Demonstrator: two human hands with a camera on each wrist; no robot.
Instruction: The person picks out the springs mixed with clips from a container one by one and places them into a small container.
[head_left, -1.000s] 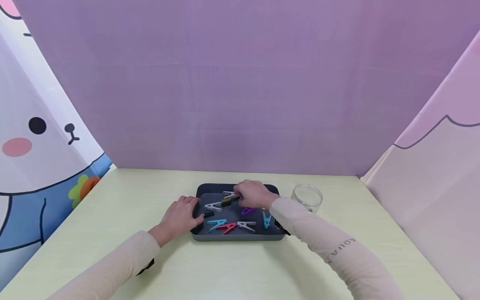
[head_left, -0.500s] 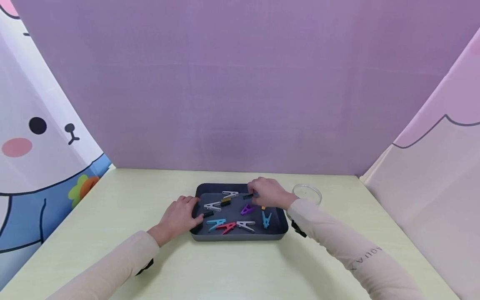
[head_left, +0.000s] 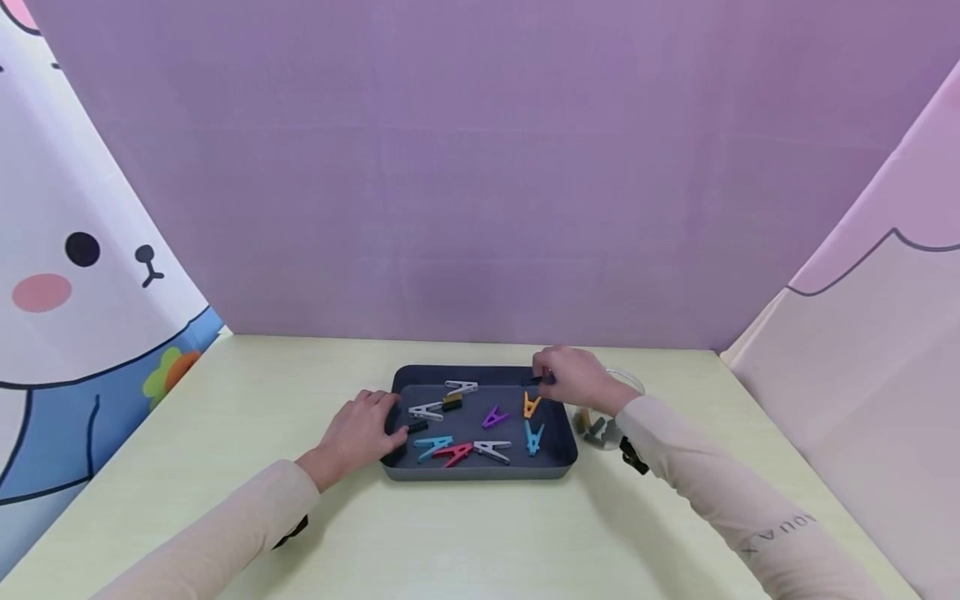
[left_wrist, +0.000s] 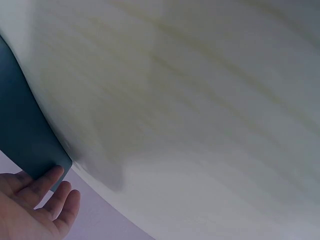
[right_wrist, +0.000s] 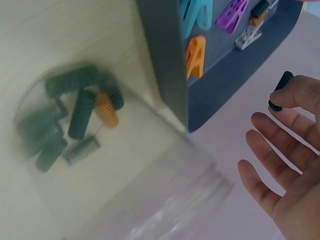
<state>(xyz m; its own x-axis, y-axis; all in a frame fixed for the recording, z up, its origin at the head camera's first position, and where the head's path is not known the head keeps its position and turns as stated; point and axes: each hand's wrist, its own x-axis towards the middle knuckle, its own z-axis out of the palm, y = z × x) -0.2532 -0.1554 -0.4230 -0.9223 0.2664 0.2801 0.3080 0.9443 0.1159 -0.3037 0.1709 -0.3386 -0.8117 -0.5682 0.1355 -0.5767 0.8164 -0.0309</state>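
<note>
Right hand pinches a dark coil by the tray's back right; left hand's fingers spread; a snug pinch should help.

The left hand rests on the left rim of the tray. At its far right corner, the right hand pinches a dark piece.

Eight clips in one tray — three white clips, two blue clips, one red clip, one purple clip, one orange clip. Three springs lie among them: two black springs, one gold spring. Two hands; one dark spring in the right hand. One jar contains one orange spring and several dark springs — too blurred to count.
</note>
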